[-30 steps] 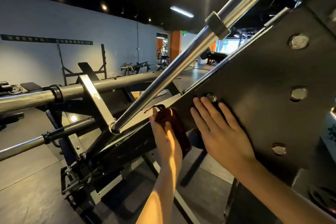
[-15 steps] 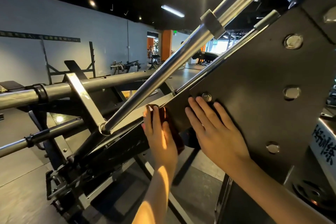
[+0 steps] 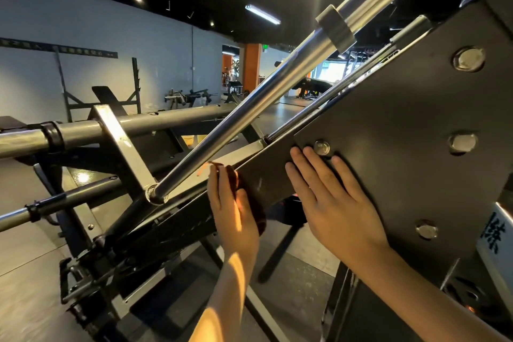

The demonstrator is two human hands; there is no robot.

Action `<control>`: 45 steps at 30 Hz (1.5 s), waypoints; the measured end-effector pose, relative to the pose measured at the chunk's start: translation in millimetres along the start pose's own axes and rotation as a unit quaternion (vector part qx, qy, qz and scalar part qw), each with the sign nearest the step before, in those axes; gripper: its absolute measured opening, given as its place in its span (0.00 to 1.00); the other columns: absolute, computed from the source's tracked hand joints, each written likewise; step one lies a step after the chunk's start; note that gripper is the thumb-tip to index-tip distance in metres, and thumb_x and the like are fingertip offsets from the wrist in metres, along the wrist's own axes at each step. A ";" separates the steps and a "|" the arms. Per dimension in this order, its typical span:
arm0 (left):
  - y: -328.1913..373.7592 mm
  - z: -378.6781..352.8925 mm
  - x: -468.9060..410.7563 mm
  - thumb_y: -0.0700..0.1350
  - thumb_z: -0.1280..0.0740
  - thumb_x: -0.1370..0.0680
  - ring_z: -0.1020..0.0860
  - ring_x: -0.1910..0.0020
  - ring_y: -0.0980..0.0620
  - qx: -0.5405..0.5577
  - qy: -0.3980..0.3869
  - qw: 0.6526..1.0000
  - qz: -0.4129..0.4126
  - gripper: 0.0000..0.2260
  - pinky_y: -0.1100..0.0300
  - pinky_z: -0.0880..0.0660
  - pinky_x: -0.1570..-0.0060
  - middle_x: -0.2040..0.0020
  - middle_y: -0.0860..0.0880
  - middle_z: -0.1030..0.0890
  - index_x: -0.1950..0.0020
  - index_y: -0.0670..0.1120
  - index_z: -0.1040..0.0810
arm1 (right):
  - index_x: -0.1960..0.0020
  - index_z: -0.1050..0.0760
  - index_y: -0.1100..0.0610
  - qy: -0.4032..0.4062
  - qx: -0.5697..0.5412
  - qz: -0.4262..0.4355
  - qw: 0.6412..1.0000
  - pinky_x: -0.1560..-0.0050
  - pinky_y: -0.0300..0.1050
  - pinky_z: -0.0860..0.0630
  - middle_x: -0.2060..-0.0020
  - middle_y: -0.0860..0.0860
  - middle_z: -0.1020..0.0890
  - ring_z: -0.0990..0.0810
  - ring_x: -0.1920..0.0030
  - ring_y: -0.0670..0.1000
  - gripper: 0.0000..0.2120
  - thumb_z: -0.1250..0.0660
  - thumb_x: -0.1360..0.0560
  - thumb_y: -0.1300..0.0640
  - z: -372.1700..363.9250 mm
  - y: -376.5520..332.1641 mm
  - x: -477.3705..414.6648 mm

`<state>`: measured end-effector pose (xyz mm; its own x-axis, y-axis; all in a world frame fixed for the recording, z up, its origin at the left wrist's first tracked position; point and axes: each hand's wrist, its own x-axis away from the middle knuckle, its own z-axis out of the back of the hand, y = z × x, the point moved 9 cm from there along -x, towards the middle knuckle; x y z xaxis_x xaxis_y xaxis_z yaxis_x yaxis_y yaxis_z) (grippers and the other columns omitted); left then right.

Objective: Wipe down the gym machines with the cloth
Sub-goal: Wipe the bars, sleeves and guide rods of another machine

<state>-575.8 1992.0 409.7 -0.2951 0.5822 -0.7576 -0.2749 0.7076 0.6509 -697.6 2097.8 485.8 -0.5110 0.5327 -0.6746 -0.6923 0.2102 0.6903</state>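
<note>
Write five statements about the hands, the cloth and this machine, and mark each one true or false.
1. The left hand holds a dark red cloth against the machine. True.
2. The right hand grips the chrome bar. False: it lies flat, fingers straight, on the dark plate.
3. A round bolt head sits right by the right hand's fingertips. True.
4. The cloth is draped over the chrome bar. False: it is in the left hand at the plate's lower edge, below the bar.
5. Both hands hold the cloth. False: only the left hand does.
</note>
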 end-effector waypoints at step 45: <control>-28.5 10.9 -13.4 0.38 0.41 0.18 0.40 0.26 0.47 -0.007 0.037 0.990 0.133 0.23 0.52 0.39 0.28 0.24 0.38 0.40 0.23 0.43 0.42 | 0.24 0.41 0.60 0.018 -0.009 -0.008 1.000 0.24 0.56 0.59 0.24 0.59 0.44 0.52 0.24 0.56 0.25 0.53 0.21 0.56 1.7 0.3 0.1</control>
<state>-554.1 1968.4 400.8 -0.4252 0.7154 -0.5545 -0.1912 0.5278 0.8276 -697.1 2099.3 486.3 -0.5178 0.4996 -0.6945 -0.7089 0.2039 0.6752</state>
